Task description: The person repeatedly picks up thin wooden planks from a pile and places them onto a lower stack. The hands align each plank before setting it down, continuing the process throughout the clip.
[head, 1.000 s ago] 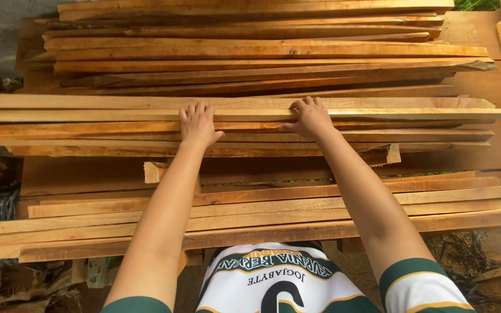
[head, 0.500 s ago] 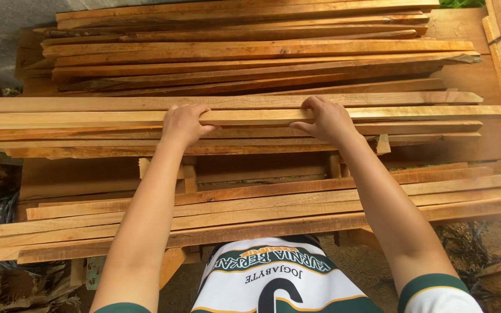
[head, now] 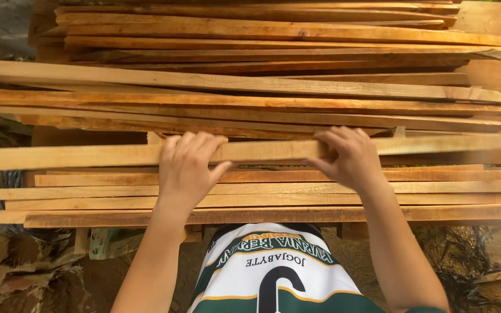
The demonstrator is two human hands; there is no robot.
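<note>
Long pale wooden slat (head: 262,152), held level, long axis running left to right, both ends passing out beyond the picture's edges. Left hand (head: 188,168) clamped over the slat, fingers curled across its top edge, thumb underneath. Right hand (head: 349,155) gripping the same slat further right, fingers wrapped over the top. Slat raised just above the near stack of slats (head: 262,200), parallel to it. Beyond the slat, a far pile of boards (head: 273,64), lying the same way. Below the near stack, a white and green jersey (head: 273,272).

slat (head: 88,155) ends cut off, palms hidden
</note>
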